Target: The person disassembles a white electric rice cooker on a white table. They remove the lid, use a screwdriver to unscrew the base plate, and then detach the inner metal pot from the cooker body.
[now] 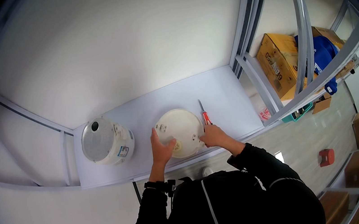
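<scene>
one round white lid (181, 130) gripped by left hand (162, 149), right hand (213, 135); one screwdriver (205, 115), one cooker body (106, 141).

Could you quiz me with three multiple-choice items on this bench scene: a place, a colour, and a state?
1. Where does the screwdriver lie?
A. right of the round white cover
B. on the floor
C. inside the cooker body

2. What colour is the screwdriver's handle?
A. green
B. red
C. black

3. What are the hands doing?
A. hanging free
B. both holding the screwdriver
C. both resting on the cover

Answers: 1 A, it lies on the table beside the cover's right edge. 2 B, the handle shows red. 3 C, left hand and right hand touch the cover; the white cooker body stands apart.
</scene>
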### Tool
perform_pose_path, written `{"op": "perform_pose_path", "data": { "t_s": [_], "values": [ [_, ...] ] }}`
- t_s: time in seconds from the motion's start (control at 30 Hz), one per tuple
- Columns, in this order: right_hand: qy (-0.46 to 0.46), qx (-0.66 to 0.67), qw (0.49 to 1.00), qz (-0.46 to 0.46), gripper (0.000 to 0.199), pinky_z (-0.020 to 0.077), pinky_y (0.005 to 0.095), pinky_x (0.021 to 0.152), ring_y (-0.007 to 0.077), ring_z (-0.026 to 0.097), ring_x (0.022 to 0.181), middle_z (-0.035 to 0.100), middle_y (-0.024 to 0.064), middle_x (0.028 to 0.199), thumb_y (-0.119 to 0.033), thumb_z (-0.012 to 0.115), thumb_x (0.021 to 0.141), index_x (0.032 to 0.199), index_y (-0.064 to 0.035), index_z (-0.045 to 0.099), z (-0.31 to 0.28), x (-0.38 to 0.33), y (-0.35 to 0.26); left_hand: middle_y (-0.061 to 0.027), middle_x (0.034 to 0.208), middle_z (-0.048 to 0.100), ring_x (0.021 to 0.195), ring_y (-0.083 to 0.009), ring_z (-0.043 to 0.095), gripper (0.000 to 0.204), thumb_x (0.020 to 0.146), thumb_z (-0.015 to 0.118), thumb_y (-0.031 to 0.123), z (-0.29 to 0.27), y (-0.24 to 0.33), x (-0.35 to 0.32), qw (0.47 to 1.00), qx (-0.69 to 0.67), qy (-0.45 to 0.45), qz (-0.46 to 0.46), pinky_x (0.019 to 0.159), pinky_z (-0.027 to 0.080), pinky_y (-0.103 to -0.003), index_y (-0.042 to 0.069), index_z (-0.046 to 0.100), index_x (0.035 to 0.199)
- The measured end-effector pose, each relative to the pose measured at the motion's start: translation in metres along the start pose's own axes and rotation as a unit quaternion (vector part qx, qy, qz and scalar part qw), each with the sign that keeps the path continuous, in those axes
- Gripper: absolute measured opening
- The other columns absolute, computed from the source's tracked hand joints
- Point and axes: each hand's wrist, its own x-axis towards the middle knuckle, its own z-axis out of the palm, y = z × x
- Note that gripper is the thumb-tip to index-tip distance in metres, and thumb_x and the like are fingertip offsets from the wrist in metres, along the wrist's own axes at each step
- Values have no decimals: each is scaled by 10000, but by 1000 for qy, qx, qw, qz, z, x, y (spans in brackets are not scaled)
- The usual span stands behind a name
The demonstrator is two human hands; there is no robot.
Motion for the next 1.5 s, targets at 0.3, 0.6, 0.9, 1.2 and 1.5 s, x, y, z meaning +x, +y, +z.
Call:
{"op": "perform_pose_path", "data": {
  "t_s": [0.3,0.6,0.9,1.2,1.5],
  "values": [
    [-56,23,998,-17,473,632,445,796,320,763,688,709,110,588,-348,608,963,670,2,729,5,14,-6,-108,1541,587,1538,-373,421,569,863,824,350,16,47,-27,974,168,-17,152,1277,267,-608,113,717,1369],
    [4,-55,998,22,513,608,482,826,341,769,830,758,125,756,-507,642,979,784,-47,759,-19,-13,-19,-88,1493,613,1420,-363,493,520,870,805,383,38,46,-28,970,203,-9,131,1243,298,-593,182,755,1347],
    [102,63,992,-32,448,584,463,830,356,746,955,760,120,974,-339,776,926,1272,-91,637,-26,-26,8,-153,1457,602,1343,-408,537,617,813,797,90,41,36,-23,985,100,-18,136,1140,467,-489,62,652,1412],
    [179,-7,949,-258,541,597,467,845,325,730,1061,730,98,1186,-257,783,906,1409,-142,619,-8,-20,-7,-153,1392,620,1304,-398,562,614,798,826,85,34,29,-27,988,88,-19,125,1111,488,-476,33,656,1386],
    [100,-151,938,-295,329,592,445,892,295,687,1043,752,50,1100,-227,777,854,1169,-133,764,1,-2,4,-108,1280,652,1231,-379,586,590,780,884,177,30,30,-24,986,103,-14,132,1048,520,-460,35,703,1324]
  ]
}}
